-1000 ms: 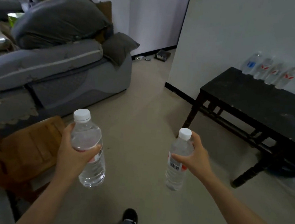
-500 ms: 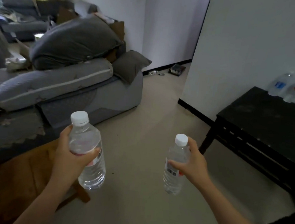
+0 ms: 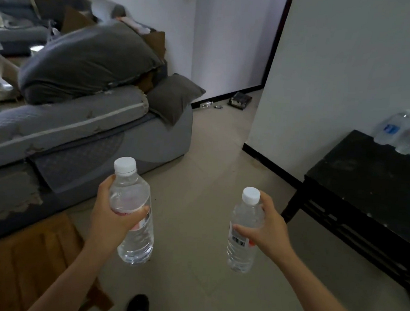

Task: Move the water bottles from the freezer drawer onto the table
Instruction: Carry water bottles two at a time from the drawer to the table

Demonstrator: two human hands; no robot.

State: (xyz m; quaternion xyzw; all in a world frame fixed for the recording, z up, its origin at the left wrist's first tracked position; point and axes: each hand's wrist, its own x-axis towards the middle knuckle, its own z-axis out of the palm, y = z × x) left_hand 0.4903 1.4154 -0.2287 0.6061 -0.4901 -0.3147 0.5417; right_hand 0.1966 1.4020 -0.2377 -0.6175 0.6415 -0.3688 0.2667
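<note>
My left hand (image 3: 113, 218) grips a clear water bottle (image 3: 132, 238) with a white cap, held upright over the floor. A second, slimmer water bottle (image 3: 241, 248) with a barcode label stands upright in my right hand (image 3: 265, 231). The black table (image 3: 370, 177) is at the right, beyond my right hand. Along the table's far edge against the wall stand several more water bottles (image 3: 407, 134), one with a blue label, others with red. The freezer drawer is out of sight.
A grey sofa (image 3: 84, 130) piled with cushions fills the left. A wooden stool (image 3: 23, 263) sits at the lower left. A white wall corner (image 3: 267, 86) juts out beside the table. A small dark box (image 3: 239, 100) lies on the tiled floor farther back. My shoe (image 3: 137, 307) shows at the bottom.
The view has swung left and up, so the table slid to the right edge and more of the sofa shows. Both hands still hold their bottles in the same pose.
</note>
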